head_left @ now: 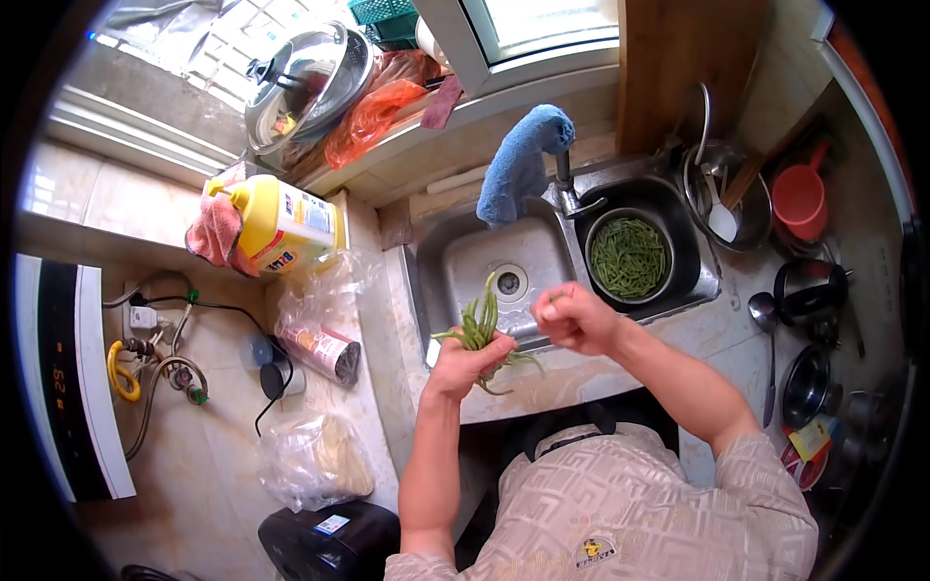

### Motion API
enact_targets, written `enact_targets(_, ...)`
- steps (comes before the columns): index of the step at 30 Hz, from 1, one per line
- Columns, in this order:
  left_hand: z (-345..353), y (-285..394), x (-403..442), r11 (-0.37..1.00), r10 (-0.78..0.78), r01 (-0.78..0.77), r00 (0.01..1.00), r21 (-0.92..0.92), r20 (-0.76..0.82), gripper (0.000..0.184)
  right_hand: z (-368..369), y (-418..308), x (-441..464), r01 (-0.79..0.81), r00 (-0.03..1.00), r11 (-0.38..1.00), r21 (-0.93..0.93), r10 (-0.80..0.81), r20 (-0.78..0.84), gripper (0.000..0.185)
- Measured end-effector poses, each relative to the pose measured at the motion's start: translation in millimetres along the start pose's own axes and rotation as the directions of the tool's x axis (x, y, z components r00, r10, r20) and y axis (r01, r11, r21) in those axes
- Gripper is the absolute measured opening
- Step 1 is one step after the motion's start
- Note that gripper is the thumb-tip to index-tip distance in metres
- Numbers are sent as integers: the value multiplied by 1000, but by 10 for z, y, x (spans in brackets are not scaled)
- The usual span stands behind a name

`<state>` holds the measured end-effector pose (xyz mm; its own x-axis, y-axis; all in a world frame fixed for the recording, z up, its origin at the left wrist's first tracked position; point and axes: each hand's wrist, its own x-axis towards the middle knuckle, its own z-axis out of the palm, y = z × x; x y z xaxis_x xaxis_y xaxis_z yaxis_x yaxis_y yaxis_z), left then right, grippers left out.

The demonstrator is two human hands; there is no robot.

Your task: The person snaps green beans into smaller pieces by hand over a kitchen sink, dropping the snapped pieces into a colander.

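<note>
Beige short-sleeved shirt with a geometric pattern (620, 504) is nearest, its wearer standing at the front edge of the pale marble-look counter (542, 378). Above that edge, near the sink's front-left corner, the left hand (467, 363) is wrapped firmly around a loose bunch of long green beans (481, 324), whose ends stick out past the fingers. Just beside it, over the sink's front edge, the right hand (576, 320) is curled with thumb and forefinger together; whether anything is pinched there cannot be told.

Beyond lies the double stainless-steel sink (455, 261). Its left basin shows a round metal drain (510, 282); its right basin holds a round metal bowl (630, 299) of short green bean pieces (630, 257). At the sink's back edge, a fuzzy blue cloth (528, 160) hangs over the faucet (564, 174).
</note>
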<state>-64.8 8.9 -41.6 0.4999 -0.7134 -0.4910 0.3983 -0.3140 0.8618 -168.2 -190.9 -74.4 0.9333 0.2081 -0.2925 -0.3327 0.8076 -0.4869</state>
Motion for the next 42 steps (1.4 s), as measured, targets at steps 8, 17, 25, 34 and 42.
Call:
enact_targets(8, 73, 30, 60, 980, 20, -25, 999, -199, -26, 23, -187, 158, 249, 190, 779, 646, -739, -558, -288, 20)
enact_targets(17, 127, -30, 222, 989, -2, 8, 999, -145, 37, 35, -163, 149, 138, 226, 965, 965, 130, -204, -166, 9)
enact_targets(25, 47, -97, 281, 645, 131, 61, 973, -762, 188, 69, -1169, -190, -162, 194, 604, 895, -401, -431, -670, 15)
enact_targets(34, 223, -73, 298, 729, 55, 63, 987, -681, 149, 66, 68, -319, -253, 225, 627, 72, -972, -774, 87, 16)
enact_targets(42, 364, -89, 289, 683, 21, 40, 997, -729, 74, 60, 471, -54, 205, 207, 837, 144, -968, -539, 99, 20)
